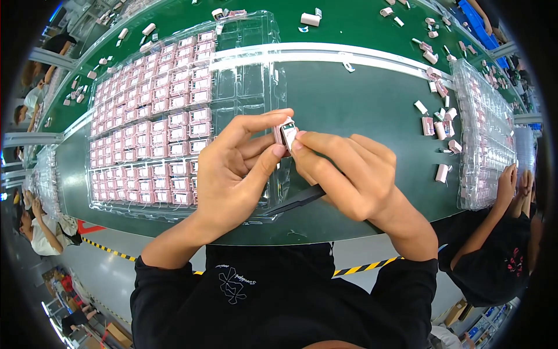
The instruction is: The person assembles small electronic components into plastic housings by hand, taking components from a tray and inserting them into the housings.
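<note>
My left hand pinches a small pink plastic housing between thumb and fingers above the table's middle. With thumb and forefinger, my right hand presses a small white piece against the housing's open side. A slim black pointed tool, which looks like tweezers, sticks out to the left from under my right hand; the curled fingers hide its other end. Behind my left hand lies a clear plastic tray with rows of similar pink housings in its left part.
Loose pink and white parts lie at the right, beside a stack of clear trays. More parts rest on the green belt beyond a white rail. A co-worker's hand is at the far right.
</note>
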Demonstrator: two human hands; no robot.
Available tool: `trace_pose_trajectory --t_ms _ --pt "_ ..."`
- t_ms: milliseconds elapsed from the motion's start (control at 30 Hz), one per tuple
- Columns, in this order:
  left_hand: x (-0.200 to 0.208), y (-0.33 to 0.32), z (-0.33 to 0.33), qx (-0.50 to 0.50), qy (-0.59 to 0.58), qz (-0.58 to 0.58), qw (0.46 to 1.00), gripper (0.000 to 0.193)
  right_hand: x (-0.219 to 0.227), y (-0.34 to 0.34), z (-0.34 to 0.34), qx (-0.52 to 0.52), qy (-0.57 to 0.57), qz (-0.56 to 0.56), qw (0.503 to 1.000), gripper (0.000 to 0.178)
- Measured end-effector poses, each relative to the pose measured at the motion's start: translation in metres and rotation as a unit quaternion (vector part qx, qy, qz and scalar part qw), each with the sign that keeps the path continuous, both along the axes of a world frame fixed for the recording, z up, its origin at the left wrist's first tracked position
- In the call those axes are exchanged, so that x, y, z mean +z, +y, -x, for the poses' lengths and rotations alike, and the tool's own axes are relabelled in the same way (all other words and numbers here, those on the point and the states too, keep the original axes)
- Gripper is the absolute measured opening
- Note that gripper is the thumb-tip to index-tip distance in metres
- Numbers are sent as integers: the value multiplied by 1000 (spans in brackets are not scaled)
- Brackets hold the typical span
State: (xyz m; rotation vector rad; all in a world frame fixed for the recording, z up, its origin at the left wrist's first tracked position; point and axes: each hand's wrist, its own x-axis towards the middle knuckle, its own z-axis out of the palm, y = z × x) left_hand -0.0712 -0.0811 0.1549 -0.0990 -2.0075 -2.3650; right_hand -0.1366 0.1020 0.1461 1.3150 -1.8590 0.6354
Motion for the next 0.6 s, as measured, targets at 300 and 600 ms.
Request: trace_pose_trajectory --t_ms 300,600 --pt "0 -4 2 -25 -41 -40 998 31 3 6 4 21 -104 -10 994 18" --pt "-1 -5 1 -39 36 -37 998 30 14 -3 -1 33 -371 87 924 34"
